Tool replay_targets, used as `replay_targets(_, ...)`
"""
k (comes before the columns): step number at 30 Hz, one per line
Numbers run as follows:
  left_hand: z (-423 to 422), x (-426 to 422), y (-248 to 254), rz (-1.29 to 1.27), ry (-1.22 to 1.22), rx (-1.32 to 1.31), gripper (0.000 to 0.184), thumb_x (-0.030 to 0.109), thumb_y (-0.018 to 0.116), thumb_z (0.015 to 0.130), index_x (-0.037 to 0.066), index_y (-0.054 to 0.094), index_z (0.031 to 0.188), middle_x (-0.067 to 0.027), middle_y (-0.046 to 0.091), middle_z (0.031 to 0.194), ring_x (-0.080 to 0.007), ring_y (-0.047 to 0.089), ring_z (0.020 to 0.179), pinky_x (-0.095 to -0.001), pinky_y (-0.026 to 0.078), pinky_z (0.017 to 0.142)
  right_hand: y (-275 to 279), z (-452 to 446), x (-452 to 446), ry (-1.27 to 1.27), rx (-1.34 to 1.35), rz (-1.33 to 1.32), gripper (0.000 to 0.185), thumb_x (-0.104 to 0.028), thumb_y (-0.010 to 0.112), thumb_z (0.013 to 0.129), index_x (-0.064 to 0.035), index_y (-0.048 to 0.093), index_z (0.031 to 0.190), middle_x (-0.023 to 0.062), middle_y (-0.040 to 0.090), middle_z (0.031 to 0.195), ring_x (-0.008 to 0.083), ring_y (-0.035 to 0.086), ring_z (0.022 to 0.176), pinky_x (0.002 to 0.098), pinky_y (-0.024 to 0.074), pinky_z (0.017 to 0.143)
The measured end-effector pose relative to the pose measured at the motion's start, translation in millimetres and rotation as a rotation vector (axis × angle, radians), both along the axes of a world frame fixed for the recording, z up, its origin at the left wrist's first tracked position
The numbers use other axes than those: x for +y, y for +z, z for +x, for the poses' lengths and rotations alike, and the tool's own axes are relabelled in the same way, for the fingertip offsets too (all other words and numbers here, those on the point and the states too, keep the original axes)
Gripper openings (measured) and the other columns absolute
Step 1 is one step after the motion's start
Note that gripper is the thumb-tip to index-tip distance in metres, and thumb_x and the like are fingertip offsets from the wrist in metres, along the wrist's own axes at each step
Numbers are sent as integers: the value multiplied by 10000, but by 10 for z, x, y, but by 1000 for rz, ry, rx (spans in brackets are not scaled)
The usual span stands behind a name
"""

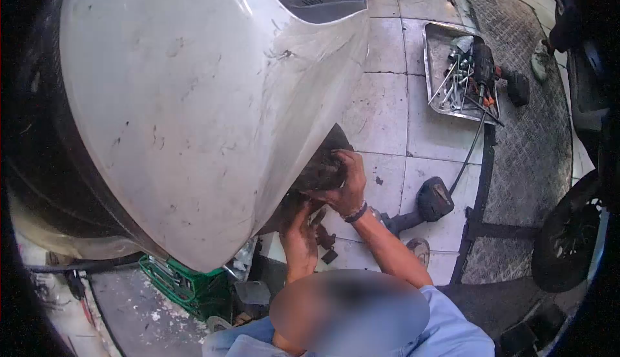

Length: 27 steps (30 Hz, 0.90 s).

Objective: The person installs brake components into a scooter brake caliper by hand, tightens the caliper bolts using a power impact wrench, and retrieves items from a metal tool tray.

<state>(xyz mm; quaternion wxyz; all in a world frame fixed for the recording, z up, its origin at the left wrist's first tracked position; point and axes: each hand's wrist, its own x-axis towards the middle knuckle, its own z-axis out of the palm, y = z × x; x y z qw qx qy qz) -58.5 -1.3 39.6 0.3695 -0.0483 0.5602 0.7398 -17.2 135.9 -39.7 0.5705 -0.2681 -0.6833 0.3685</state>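
A scuffed white body panel (174, 98), apparently of a scooter, fills the left and middle of the view. From under its lower right edge a dark, rounded, greasy part (321, 173) sticks out; its exact kind does not show. My right hand (345, 182), with a dark band at the wrist, is closed around the right side of that part. Below it, my left hand (299, 239) reaches up against the underside, its fingertips hidden in shadow beneath the panel. A small rusty brown piece (325, 237) is just right of my left hand.
On the tiled floor, a metal tray (429, 60) holds several wrenches, sockets and a power tool (482, 66). A cordless power tool (433, 200) lies right of my right forearm. A green crate (194, 286) stands lower left; a wheel (567, 241) is far right.
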Motion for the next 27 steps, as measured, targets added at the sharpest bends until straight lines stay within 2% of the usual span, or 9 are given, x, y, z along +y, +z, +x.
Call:
replay_targets(4,41,-73,31,-30,-4,-43,341,148,647,967,44,594,1287,-75,656,1242,-198,642,1118,-359,502,921,-37,-132,-154,-85,-19,-10,899,-470,945,608,6,515,1238,207,583,1189,391,581,1063,488,492,912)
replay_targets(6,70,-79,-83,-78,10,58,409,228,679,951,60,597,1315,-54,637,1271,-215,568,1210,-417,413,1025,-84,-162,-167,-108,-22,-3,923,-474,949,599,3,497,1247,213,554,1212,388,556,1081,490,477,933)
replay_targets(9,49,-105,-129,-9,-83,2,421,257,657,966,71,584,1336,-63,611,1315,-208,555,1224,-416,403,1030,-26,-130,-154,-81,-62,2,949,-473,953,596,0,470,1261,218,531,1224,390,543,1084,494,468,943)
replay_targets(12,49,-194,-310,-2,14,-87,398,197,575,1016,2,544,1362,-105,625,1311,-246,602,1201,-435,491,979,99,-51,-161,-33,-108,-46,950,-456,956,604,0,449,1266,221,531,1220,398,546,1093,495,476,937)
replay_targets(15,46,-185,-388,58,-19,-26,409,196,577,1013,-6,535,1365,-117,593,1362,-265,586,1235,-457,494,998,160,29,-16,58,-157,-11,921,-434,962,593,4,471,1238,227,534,1211,409,550,1097,494,486,926)
replay_targets(17,-5,-196,-607,121,-69,11,447,235,554,1022,27,497,1414,-109,562,1404,-274,570,1259,-475,484,1022,96,-45,83,81,-200,70,901,-428,966,577,4,494,1211,225,542,1193,412,554,1088,492,489,915)
replay_targets(19,-10,-187,-704,239,-32,-64,452,290,572,994,92,535,1399,-102,566,1390,-271,549,1246,-504,383,1089,50,-99,109,110,-236,132,861,-412,972,548,4,534,1162,216,558,1157,413,557,1064,491,490,893)
replay_targets(21,25,-181,-765,274,-47,-140,464,330,555,996,114,530,1406,-98,566,1393,-273,538,1259,-510,372,1093,13,-134,102,147,-233,148,820,-392,975,524,4,569,1116,205,574,1123,411,557,1035,493,483,871)
replay_targets(27,97,81,-798,475,-102,-261,476,405,503,1010,146,527,1409,-83,560,1405,-269,460,1335,-498,320,1111,-262,-249,52,165,-48,-8,751,-330,967,508,18,609,1070,182,580,1105,387,545,1007,487,465,871)
